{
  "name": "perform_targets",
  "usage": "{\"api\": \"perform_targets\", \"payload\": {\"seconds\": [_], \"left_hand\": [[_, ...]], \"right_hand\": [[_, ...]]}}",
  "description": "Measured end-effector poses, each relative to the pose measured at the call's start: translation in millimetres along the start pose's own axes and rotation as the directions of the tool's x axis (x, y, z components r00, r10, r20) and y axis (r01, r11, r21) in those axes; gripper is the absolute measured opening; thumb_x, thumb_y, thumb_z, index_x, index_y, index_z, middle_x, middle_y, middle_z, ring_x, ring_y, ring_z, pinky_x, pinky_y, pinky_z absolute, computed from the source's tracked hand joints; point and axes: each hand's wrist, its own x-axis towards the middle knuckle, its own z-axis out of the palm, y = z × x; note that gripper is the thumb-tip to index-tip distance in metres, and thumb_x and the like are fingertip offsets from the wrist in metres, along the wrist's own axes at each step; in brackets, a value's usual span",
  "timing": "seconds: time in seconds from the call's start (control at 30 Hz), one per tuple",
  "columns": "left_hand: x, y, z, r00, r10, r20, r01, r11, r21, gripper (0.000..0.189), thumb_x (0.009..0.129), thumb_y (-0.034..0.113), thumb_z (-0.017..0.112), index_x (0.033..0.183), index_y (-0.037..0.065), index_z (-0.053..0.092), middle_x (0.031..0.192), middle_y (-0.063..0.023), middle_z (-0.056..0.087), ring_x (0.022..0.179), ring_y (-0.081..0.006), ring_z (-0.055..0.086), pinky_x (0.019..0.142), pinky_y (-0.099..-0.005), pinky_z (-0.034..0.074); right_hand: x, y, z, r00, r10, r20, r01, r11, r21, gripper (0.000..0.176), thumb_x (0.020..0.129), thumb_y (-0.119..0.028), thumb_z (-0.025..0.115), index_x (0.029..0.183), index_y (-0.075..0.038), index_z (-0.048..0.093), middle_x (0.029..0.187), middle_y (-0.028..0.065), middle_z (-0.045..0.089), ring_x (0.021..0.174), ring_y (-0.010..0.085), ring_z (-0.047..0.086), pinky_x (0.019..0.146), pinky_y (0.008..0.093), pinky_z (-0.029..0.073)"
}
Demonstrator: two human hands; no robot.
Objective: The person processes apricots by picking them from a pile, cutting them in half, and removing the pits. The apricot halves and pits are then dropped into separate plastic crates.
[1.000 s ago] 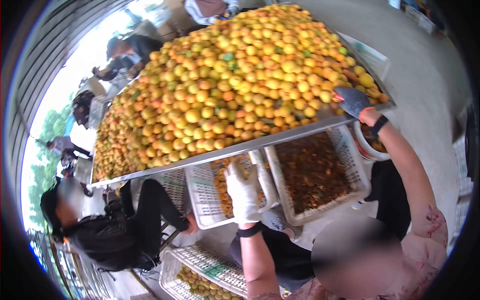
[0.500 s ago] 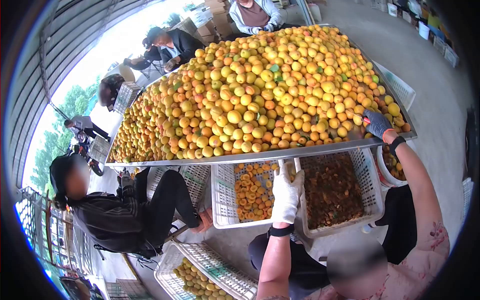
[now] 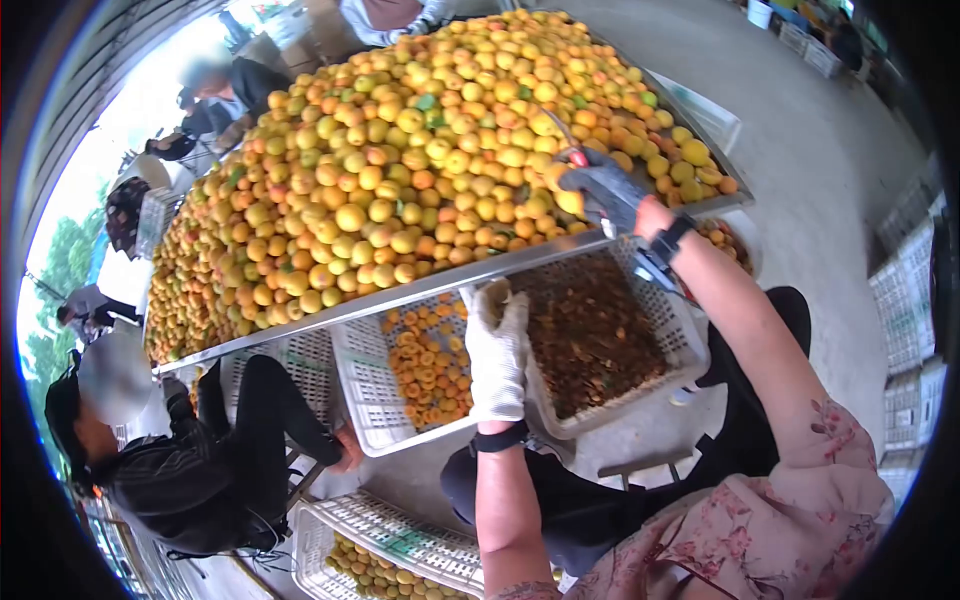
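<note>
Your right hand (image 3: pixel 612 192) grips red-handled tool (image 3: pixel 578 158), tip left free over apricots (image 3: pixel 350 217); left hand (image 3: pixel 496 350) half-curled, contents unclear, crate (image 3: pixel 362 395) beside it for easy reach.

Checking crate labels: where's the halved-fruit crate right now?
Head view, left of centre: the halved-fruit crate sits by the table's near edge, left of the crate of brown scraps, with the white-gloved left hand between their contents.
</note>
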Motion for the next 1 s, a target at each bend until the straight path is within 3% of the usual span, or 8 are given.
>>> {"api": "perform_targets", "payload": {"seconds": [0.13,0.33,0.53,0.67,0.8,0.87,0.93,1.0], "left_hand": [[-1.3,7.2,1.9,0.999,-0.044,-0.005,0.043,0.993,-0.106,0.024,0.088,0.007,0.057,0.110,-0.004,0.056,0.103,-0.0068,0.062,0.092,-0.0117,0.055,0.082,-0.0232,0.044],[5.3,0.9,5.8,1.000,0.003,-0.004,-0.004,0.980,-0.199,0.025,0.090,0.009,0.056,0.113,-0.002,0.055,0.103,-0.0058,0.060,0.091,-0.0104,0.055,0.080,-0.0245,0.046],[4.7,12.4,7.3,0.961,-0.036,0.274,0.231,0.652,-0.722,0.040,0.095,0.020,0.049,0.131,0.001,0.042,0.107,-0.0123,0.061,0.089,-0.0231,0.064,0.082,-0.0353,0.052],[5.5,9.3,5.3,0.970,-0.015,0.242,0.183,0.701,-0.689,0.042,0.096,0.017,0.045,0.135,0.002,0.038,0.110,-0.0120,0.060,0.090,-0.0219,0.064,0.081,-0.0351,0.054],[4.4,5.2,0.1,0.976,0.065,0.208,0.134,0.573,-0.808,0.044,0.094,0.011,0.048,0.136,0.003,0.037,0.114,-0.0116,0.058,0.092,-0.0199,0.063,0.081,-0.0330,0.054],[3.6,10.7,-5.8,0.982,0.080,0.172,0.105,0.529,-0.842,0.049,0.090,0.010,0.054,0.136,0.003,0.037,0.117,-0.0122,0.056,0.094,-0.0225,0.063,0.084,-0.0347,0.055],[3.7,17.1,-9.1,0.988,0.116,0.104,0.040,0.458,-0.888,0.044,0.088,0.001,0.053,0.131,-0.004,0.041,0.114,-0.0153,0.056,0.089,-0.0222,0.064,0.081,-0.0331,0.056],[5.3,24.6,-12.9,0.992,0.077,0.102,0.052,0.488,-0.871,0.045,0.087,-0.001,0.052,0.130,-0.005,0.040,0.112,-0.0159,0.056,0.087,-0.0226,0.064,0.080,-0.0339,0.056]], "right_hand": [[8.0,6.1,11.2,0.992,0.124,0.032,-0.128,0.969,0.212,0.014,0.081,-0.014,0.067,0.089,-0.013,0.056,0.058,-0.0047,0.046,0.036,0.0082,0.038,0.033,0.0227,0.030],[3.1,11.2,18.7,0.982,0.185,-0.024,-0.182,0.978,0.099,0.014,0.083,-0.020,0.069,0.086,-0.013,0.056,0.057,-0.0050,0.045,0.038,0.0076,0.040,0.034,0.0228,0.033],[-45.4,12.0,56.8,0.968,0.064,0.243,-0.083,0.994,0.068,0.035,0.081,-0.013,0.069,0.113,-0.008,0.058,0.065,-0.0018,0.055,0.040,0.0061,0.043,0.035,0.0210,0.034],[-48.7,19.4,69.4,0.969,-0.082,0.235,0.151,0.945,-0.291,0.042,0.080,-0.013,0.071,0.119,-0.006,0.057,0.070,-0.0028,0.057,0.054,0.0041,0.048,0.047,0.0196,0.039],[-59.4,20.9,81.8,0.948,-0.235,0.217,0.284,0.930,-0.233,0.037,0.082,-0.016,0.070,0.115,-0.005,0.057,0.073,-0.0025,0.058,0.059,0.0073,0.050,0.056,0.0222,0.045],[-66.6,22.5,80.2,0.720,-0.672,0.174,0.637,0.540,-0.550,0.032,0.084,-0.019,0.068,0.111,-0.004,0.058,0.080,-0.0018,0.059,0.063,0.0091,0.051,0.064,0.0235,0.047],[-81.5,24.5,75.1,0.806,-0.575,0.141,0.569,0.688,-0.449,0.027,0.086,-0.019,0.066,0.107,-0.003,0.058,0.085,-0.0006,0.059,0.063,0.0096,0.050,0.063,0.0238,0.046],[-110.2,20.5,76.3,0.990,-0.097,0.104,0.115,0.977,-0.182,0.027,0.087,-0.017,0.065,0.110,-0.004,0.057,0.083,-0.0007,0.058,0.065,0.0107,0.050,0.065,0.0250,0.046]]}}
